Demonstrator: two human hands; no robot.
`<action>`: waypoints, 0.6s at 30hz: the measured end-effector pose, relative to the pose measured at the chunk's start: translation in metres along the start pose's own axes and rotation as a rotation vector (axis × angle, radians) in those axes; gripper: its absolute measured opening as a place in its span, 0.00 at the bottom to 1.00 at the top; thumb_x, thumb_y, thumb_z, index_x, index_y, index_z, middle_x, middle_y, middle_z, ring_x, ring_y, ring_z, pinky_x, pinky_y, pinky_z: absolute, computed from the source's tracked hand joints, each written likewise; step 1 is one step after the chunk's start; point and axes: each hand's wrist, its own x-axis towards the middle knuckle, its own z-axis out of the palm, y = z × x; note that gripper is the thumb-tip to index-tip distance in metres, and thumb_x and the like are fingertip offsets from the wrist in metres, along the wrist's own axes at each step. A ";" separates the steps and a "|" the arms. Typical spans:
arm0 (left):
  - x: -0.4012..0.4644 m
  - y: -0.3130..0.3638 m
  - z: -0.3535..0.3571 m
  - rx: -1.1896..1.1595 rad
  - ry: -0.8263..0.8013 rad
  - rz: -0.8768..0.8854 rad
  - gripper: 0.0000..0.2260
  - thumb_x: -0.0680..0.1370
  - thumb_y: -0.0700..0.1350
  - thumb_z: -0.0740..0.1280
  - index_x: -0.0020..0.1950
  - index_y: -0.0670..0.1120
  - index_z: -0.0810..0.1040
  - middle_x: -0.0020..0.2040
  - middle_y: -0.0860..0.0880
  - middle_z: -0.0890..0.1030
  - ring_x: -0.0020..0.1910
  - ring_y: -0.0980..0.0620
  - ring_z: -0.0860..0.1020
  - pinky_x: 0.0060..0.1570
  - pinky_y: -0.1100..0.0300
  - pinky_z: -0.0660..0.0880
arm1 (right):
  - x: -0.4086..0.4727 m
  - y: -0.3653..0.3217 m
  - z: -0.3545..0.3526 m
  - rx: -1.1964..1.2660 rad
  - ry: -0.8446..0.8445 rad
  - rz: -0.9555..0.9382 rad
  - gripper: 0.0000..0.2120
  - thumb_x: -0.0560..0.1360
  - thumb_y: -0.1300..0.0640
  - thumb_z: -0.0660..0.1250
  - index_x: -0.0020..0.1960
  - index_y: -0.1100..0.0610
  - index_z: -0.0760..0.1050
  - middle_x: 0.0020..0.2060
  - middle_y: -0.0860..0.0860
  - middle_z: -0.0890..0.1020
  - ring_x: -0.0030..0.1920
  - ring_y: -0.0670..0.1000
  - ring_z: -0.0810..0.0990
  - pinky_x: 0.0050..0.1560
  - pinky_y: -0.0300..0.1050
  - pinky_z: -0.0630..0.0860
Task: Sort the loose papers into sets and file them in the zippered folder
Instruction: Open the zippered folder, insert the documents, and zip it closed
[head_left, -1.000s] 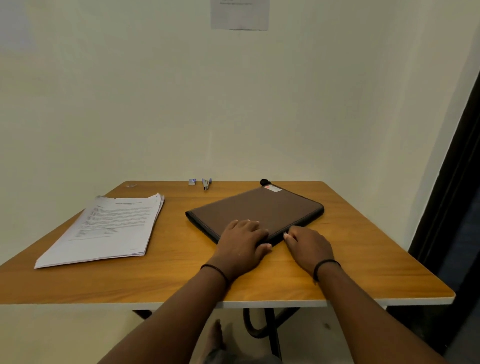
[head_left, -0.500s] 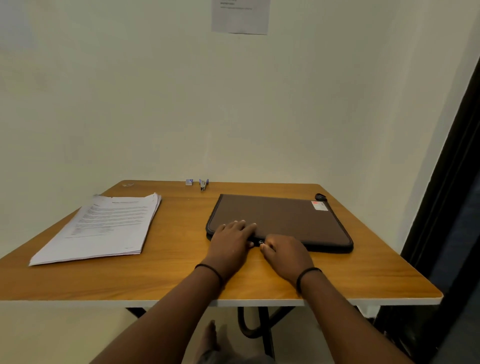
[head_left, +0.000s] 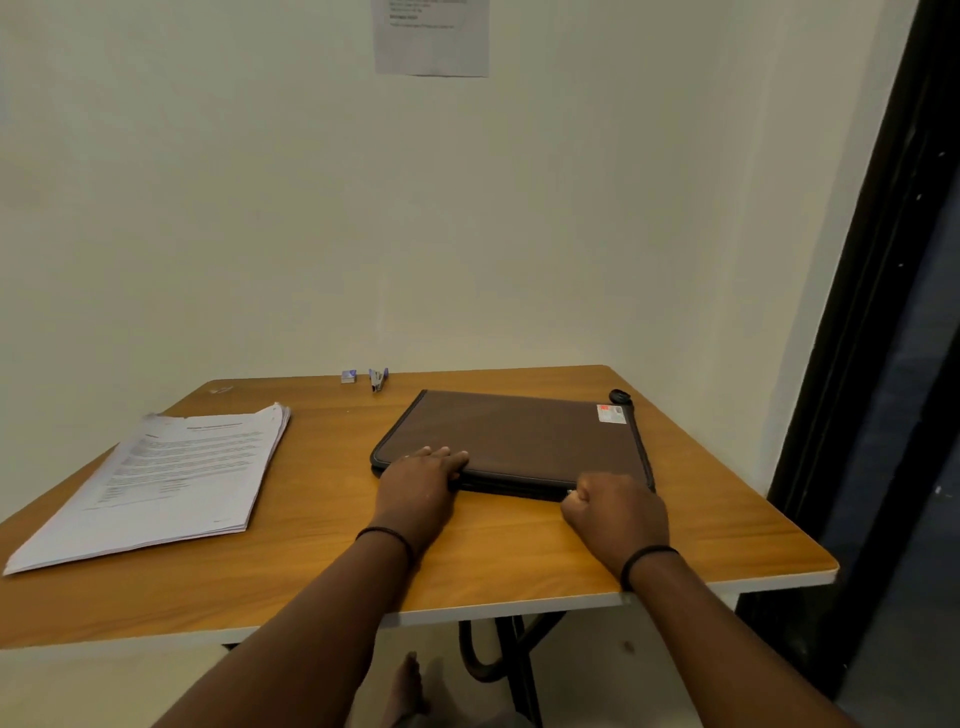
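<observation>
1. Zippered folder (head_left: 524, 441), brown with dark piping, lies flat and closed on the right half of the wooden counter (head_left: 322, 566), its long front edge facing the person.
2. Left hand (head_left: 418, 480) rests palm down on the folder's near-left corner, fingers straight and spread a little over the cover.
3. Right hand (head_left: 615, 512) sits at the folder's front edge near its right corner, fingers curled into a fist; a small bright bit of metal, apparently the zipper pull (head_left: 569, 492), shows at the thumb side, so the hand seems to pinch it, though the grip itself is mostly hidden.
4. Each wrist wears a thin dark band.
5. Loose papers (head_left: 161, 478) lie in one printed stack on the left side of the counter, well apart from the folder, the sheet edges fanned slightly at the far-right corner.
6. A red and white sticker (head_left: 611, 414) is on the folder's far-right corner, and a dark loop (head_left: 620, 397) lies just beyond it.
7. A small stapler (head_left: 378, 379) and a little box (head_left: 348, 375) beside it stand at the counter's far edge against the wall.
8. A printed sheet (head_left: 431, 36) hangs on the wall above.
</observation>
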 end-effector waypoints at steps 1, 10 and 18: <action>0.000 0.000 -0.001 0.004 0.009 -0.003 0.20 0.84 0.45 0.57 0.75 0.58 0.67 0.71 0.53 0.74 0.72 0.50 0.69 0.65 0.54 0.71 | -0.001 0.011 -0.005 -0.016 0.015 0.047 0.13 0.73 0.53 0.62 0.31 0.56 0.70 0.28 0.49 0.74 0.30 0.52 0.72 0.29 0.43 0.64; 0.002 0.007 0.004 0.001 -0.025 0.067 0.23 0.81 0.60 0.60 0.74 0.56 0.67 0.73 0.51 0.72 0.72 0.49 0.69 0.70 0.51 0.63 | -0.010 0.037 -0.023 0.104 -0.105 0.064 0.13 0.76 0.51 0.59 0.33 0.53 0.70 0.29 0.50 0.72 0.31 0.50 0.69 0.33 0.47 0.68; 0.011 0.067 0.005 -0.072 -0.174 0.331 0.25 0.82 0.61 0.56 0.78 0.62 0.56 0.80 0.53 0.58 0.78 0.52 0.57 0.75 0.51 0.54 | -0.017 0.015 -0.019 0.142 -0.218 -0.205 0.15 0.80 0.46 0.59 0.37 0.50 0.70 0.33 0.48 0.72 0.37 0.51 0.73 0.33 0.45 0.65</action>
